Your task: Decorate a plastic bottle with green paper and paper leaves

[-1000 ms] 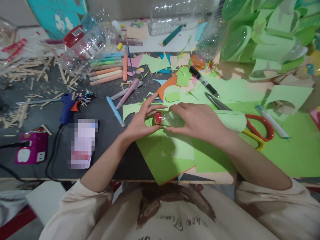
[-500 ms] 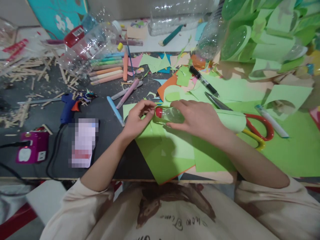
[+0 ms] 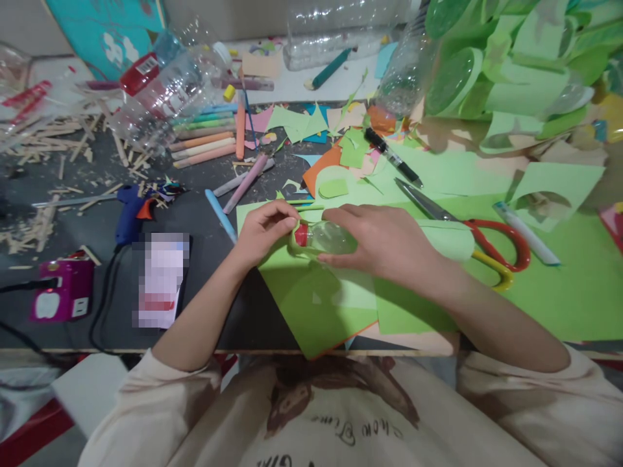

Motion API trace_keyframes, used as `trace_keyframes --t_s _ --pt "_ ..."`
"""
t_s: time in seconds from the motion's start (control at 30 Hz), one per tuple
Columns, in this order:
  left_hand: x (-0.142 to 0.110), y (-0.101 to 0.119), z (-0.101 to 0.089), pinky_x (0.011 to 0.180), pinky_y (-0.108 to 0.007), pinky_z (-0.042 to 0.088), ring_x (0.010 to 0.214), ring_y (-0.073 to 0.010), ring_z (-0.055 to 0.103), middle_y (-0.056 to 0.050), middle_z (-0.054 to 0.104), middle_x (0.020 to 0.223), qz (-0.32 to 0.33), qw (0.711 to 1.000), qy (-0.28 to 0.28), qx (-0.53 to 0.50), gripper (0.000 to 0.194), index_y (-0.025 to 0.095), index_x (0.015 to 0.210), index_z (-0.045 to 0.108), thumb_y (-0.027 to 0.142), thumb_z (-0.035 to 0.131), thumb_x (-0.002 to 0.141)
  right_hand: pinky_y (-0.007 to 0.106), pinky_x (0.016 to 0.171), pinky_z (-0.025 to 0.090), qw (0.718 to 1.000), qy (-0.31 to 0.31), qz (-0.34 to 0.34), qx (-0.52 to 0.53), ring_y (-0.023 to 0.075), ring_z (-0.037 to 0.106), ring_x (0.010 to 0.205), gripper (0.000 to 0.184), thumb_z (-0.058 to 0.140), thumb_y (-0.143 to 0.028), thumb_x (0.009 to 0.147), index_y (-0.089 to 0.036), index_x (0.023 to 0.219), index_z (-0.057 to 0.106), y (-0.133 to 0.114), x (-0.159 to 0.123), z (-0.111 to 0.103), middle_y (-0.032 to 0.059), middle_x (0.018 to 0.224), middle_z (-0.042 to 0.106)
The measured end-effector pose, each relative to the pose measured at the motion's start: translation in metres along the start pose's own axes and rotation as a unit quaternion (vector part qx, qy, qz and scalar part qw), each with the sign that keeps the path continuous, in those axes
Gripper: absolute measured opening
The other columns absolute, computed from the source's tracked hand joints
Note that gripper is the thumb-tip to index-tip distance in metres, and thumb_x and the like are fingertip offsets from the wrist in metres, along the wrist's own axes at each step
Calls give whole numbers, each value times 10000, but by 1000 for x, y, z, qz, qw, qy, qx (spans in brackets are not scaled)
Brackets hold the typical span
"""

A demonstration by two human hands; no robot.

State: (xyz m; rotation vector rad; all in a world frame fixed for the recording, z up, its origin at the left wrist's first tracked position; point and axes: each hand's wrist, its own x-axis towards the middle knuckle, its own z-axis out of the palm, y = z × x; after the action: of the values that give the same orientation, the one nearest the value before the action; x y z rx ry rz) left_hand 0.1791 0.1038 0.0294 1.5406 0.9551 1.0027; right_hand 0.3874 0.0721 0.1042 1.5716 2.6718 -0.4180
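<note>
A small clear bottle (image 3: 331, 239) with a red cap (image 3: 302, 235) lies on its side over the green paper sheets (image 3: 311, 298). My right hand (image 3: 384, 240) is closed over its body from above, thumb on the near side. My left hand (image 3: 265, 233) is at the cap end, thumb and forefinger pinched on a thin green paper strip (image 3: 295, 249) that curves beside the cap. From behind my right hand sticks out a curved pale green paper piece (image 3: 450, 237); whether it is fixed to the bottle I cannot tell.
Red-and-yellow-handled scissors (image 3: 506, 245) and a black marker (image 3: 393, 157) lie to the right. On the left are a blue glue gun (image 3: 129, 214), a phone (image 3: 162, 279) and a purple charger box (image 3: 63, 290). Clear bottles (image 3: 170, 84), glitter sticks (image 3: 204, 148) and paper scraps (image 3: 299, 122) fill the back.
The bottle's cap end has shifted slightly left and toward me, with my left hand following. My right hand keeps its hold. The whole view has moved a little.
</note>
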Motion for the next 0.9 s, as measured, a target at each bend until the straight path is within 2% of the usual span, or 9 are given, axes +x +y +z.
trace_keyframes --t_s 0.13,0.3,0.53,0.7,0.9 --pt "1 2 1 615 -241 452 637 -109 544 6 604 674 -10 1000 7 -12 388 194 704 640 574 700 751 294 552 230 1000 5 -5 -15 249 658 797 408 597 -491 855 -192 1130 629 -2 0 0 98 984 739" --pt "1 7 3 593 -225 440 600 -95 516 13 590 665 -30 999 3 21 361 182 697 613 526 705 759 314 592 277 998 -10 -1 -63 274 657 855 360 616 -412 866 -164 1128 621 -8 0 -1 118 1045 722" --pt "-2 7 7 565 -222 409 574 -93 478 29 538 666 23 995 13 97 281 200 735 531 444 607 853 316 605 291 997 -28 10 -69 280 642 867 395 615 -422 868 -156 1161 604 -10 5 4 128 1050 710" --pt "-9 2 11 524 -215 354 518 -89 415 57 469 616 22 989 28 145 227 218 844 515 427 493 930 315 597 279 998 -18 19 -62 279 641 866 421 604 -430 875 -153 1192 592 -8 8 10 131 1048 707" --pt "-12 -1 13 468 -204 303 479 -82 391 69 441 588 55 981 34 183 172 225 894 506 380 462 954 313 585 259 998 -10 27 -52 275 643 855 415 590 -444 880 -158 1181 595 -6 8 12 125 1048 711"
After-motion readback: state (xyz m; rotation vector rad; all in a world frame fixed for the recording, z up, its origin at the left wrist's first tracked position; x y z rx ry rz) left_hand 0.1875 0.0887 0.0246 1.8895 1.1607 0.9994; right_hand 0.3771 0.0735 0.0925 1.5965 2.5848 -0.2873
